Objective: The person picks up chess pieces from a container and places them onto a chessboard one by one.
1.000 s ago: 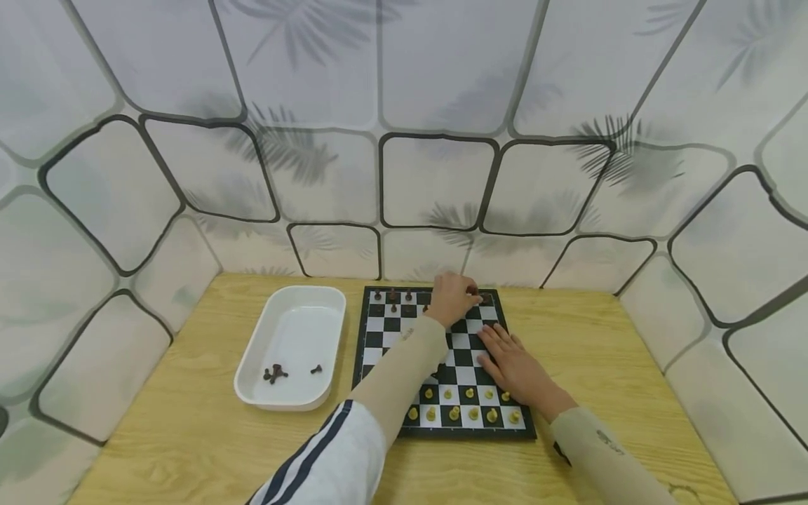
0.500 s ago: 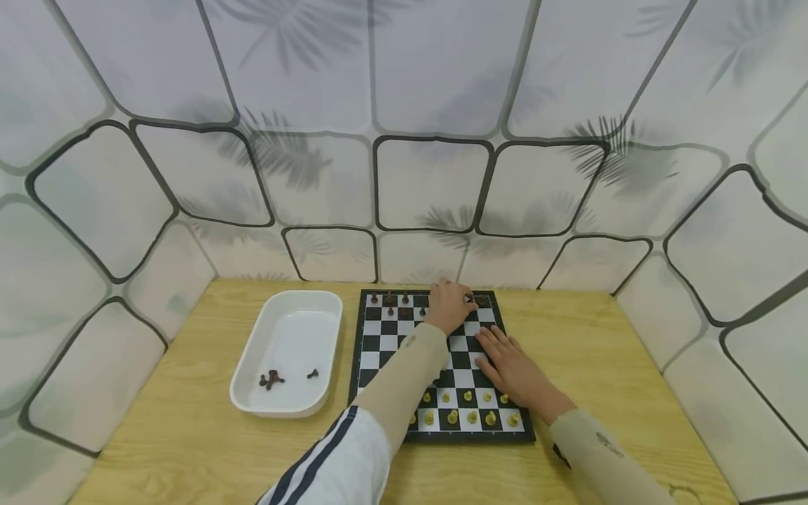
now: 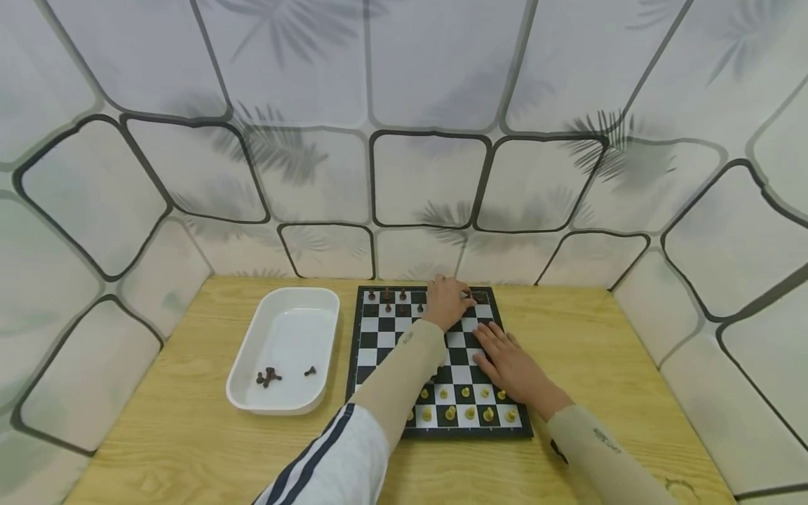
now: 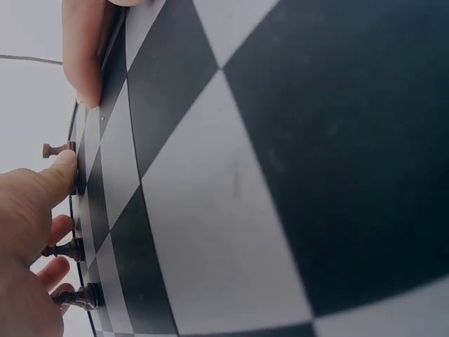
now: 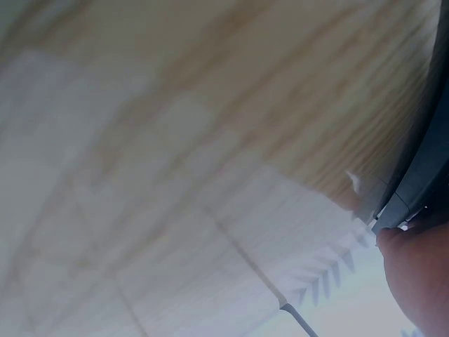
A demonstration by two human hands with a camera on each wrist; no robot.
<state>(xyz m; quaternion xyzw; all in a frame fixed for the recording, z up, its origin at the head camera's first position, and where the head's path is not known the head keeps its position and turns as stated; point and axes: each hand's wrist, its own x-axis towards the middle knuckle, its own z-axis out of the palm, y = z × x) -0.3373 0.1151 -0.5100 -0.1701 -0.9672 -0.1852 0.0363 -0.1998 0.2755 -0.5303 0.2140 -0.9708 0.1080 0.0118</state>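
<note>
Sleeves, two, beige: left one (image 3: pixel 404 372) running up from white, dark-striped cloth (image 3: pixel 337 452); right one (image 3: pixel 600 445) bearing a small dark mark.

Table (image 3: pixel 189 449), yellowish wood grain, beneath all items.

Chessboard (image 3: pixel 459 356), black and white squares, dark border, lying flat on the table in front of the person.

Yellow chess pieces (image 3: pixel 451 413), two rows along the near side, partly hidden by the left arm.

Tray (image 3: pixel 278 409), white, rounded corners, to the left of the chessboard and just apart from it; inside, near its closer end, a small cluster of dark pieces (image 3: pixel 269 376) and one lone dark piece (image 3: pixel 310 371).

Right hand (image 3: pixel 517 372), palm down across the chessboard's right edge, fingers straight and together, thumb apart.

Left hand (image 3: pixel 445 306), at the far rows, fingers bent, thumb tip at a dark chess piece (image 4: pixel 56 149); whether it is pinched cannot be told.

Dark chess pieces (image 3: pixel 387 295), standing along the far side, left and right of that hand.

Wall covering (image 3: pixel 435 182), pale, stone outlines and grey leaves.
</note>
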